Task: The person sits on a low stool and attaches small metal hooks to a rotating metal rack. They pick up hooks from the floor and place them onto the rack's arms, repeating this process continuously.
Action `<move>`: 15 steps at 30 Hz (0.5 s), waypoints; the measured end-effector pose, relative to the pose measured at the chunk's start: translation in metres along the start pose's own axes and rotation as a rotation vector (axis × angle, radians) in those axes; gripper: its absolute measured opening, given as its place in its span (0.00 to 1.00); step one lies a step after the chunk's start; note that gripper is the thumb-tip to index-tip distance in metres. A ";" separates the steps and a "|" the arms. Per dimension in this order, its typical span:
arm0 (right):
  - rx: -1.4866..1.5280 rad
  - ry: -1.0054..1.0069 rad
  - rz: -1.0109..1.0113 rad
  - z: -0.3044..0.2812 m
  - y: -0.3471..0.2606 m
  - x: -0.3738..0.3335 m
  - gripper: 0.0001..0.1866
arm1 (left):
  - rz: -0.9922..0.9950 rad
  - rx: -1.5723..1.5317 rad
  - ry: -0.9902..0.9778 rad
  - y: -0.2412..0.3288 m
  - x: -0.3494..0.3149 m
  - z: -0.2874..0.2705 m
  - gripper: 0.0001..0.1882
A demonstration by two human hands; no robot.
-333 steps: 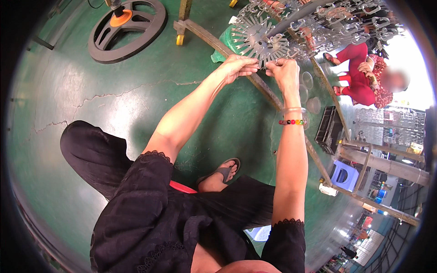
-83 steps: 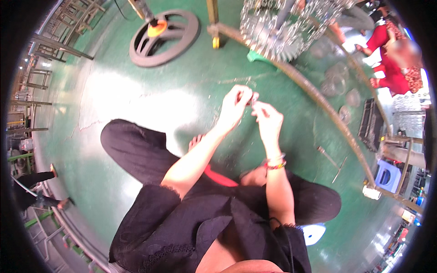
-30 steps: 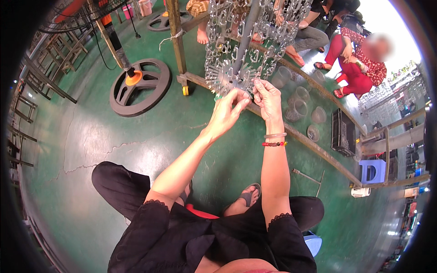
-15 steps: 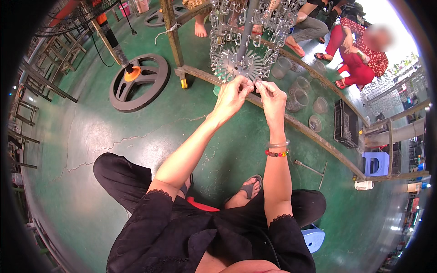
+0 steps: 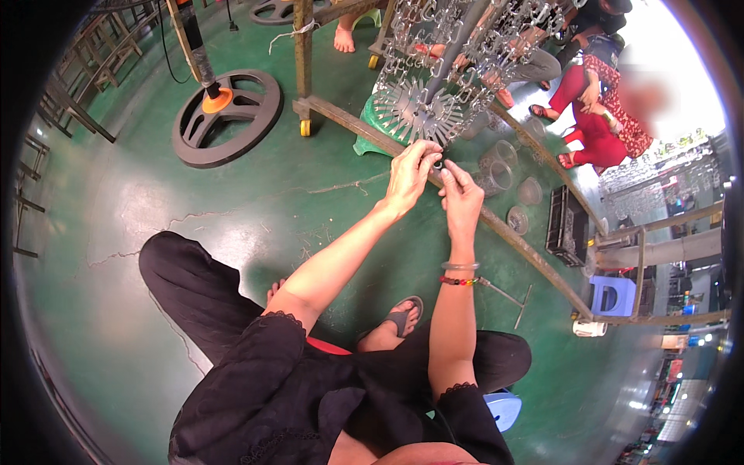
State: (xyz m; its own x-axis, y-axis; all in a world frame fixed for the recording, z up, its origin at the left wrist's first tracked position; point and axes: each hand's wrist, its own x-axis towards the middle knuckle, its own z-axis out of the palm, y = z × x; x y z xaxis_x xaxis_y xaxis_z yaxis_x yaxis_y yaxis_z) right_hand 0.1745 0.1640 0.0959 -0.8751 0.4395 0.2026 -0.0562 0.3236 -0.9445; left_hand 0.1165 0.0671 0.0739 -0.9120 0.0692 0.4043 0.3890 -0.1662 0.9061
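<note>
Just below a slotted metal disc [image 5: 422, 110], my two hands are close together. With thumb and fingers pinched, my left hand [image 5: 411, 177] is at a small dark piece [image 5: 438, 164], too small to name. My right hand [image 5: 463, 200] is beside it, fingers closed and bent toward the same spot; what they hold, if anything, is hidden. Metal hooks linked in hanging chains [image 5: 496, 46] surround a grey upright pole [image 5: 456, 50] above the disc. A bracelet of coloured beads [image 5: 457, 281] and a pale bangle [image 5: 460, 266] circle my right wrist.
A rusty frame bar [image 5: 535, 260] runs beyond my hands. Clear plastic tubs [image 5: 496, 174], a black crate [image 5: 568, 225] and a blue stool [image 5: 614, 296] stand right. A T-shaped tool [image 5: 504, 294] lies on the floor. Left is a dark wheel-shaped base [image 5: 186, 143]; a seated person [image 5: 597, 116] is far right.
The view has shifted, so the disc and chains sit farther right while the tubs and crate sit farther left. My right hand has dropped slightly relative to my left, and their fingertips are farther apart.
</note>
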 end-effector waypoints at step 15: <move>0.092 0.144 -0.262 0.050 0.014 0.006 0.12 | 0.223 0.187 0.203 -0.029 -0.010 0.002 0.15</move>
State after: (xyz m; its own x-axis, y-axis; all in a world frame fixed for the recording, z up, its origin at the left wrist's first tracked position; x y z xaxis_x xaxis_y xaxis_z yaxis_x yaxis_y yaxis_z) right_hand 0.1448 0.1293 0.0707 -0.7485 0.4671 0.4708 -0.3200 0.3674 -0.8733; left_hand 0.1151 0.0733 0.0439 -0.8015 -0.1491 0.5791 0.5818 0.0294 0.8128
